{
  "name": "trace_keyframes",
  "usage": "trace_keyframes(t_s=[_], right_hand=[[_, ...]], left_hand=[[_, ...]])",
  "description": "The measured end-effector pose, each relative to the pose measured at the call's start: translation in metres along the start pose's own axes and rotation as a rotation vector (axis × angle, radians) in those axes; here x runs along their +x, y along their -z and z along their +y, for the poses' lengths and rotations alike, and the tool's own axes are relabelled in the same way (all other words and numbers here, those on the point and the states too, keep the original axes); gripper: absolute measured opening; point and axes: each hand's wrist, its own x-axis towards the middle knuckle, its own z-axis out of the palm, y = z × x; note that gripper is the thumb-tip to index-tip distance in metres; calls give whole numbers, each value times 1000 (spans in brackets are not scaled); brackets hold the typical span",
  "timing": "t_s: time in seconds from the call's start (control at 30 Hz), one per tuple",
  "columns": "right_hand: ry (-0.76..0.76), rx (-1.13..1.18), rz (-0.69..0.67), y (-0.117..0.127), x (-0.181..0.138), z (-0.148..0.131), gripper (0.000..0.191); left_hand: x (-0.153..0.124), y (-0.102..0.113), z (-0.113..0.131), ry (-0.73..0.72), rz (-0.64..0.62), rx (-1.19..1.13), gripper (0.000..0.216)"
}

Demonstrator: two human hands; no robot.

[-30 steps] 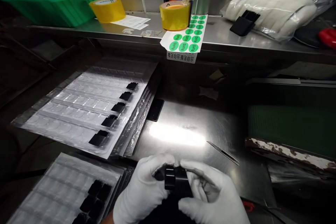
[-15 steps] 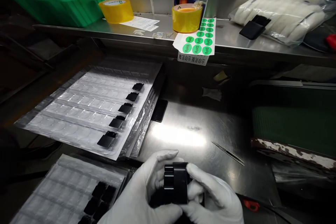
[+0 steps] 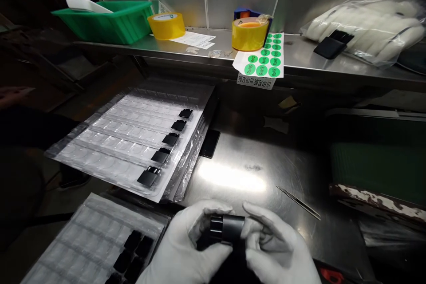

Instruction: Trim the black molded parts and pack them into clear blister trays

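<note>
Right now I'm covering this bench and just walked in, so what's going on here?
A person in white gloves holds a small black part between both hands, left hand and right hand, low over the steel table. To the left, a clear tray has five black parts in its right column. A nearer tray holds several more. Tweezers lie on the table to the right, untouched.

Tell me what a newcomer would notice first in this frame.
Two white-gloved hands, left hand and right hand, share a grip on a small black part at the bottom centre. To the left, a clear tray carries a column of five black parts. On the shelf behind, a yellow tape roll sits beside green stickers.
</note>
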Motion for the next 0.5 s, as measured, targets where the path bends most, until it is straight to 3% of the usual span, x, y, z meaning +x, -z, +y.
trace_keyframes(t_s=[0.17,0.23,0.33,0.4,0.5], right_hand=[[-239,200,-91,-7,9,-12,45],[-303,222,-74,-9,10,-13,43],[-339,117,13,-7,12,-5,41],[-291,-2,40,2,12,6,38],[-213,-271,26,24,4,24,36]], left_hand=[[5,5,-1,-343,-6,212,24],[8,6,-6,-398,-4,238,29],[16,2,-19,-210,-26,67,60],[25,-5,-29,-95,-120,-163,84],[35,-19,-40,-26,-240,-445,76]])
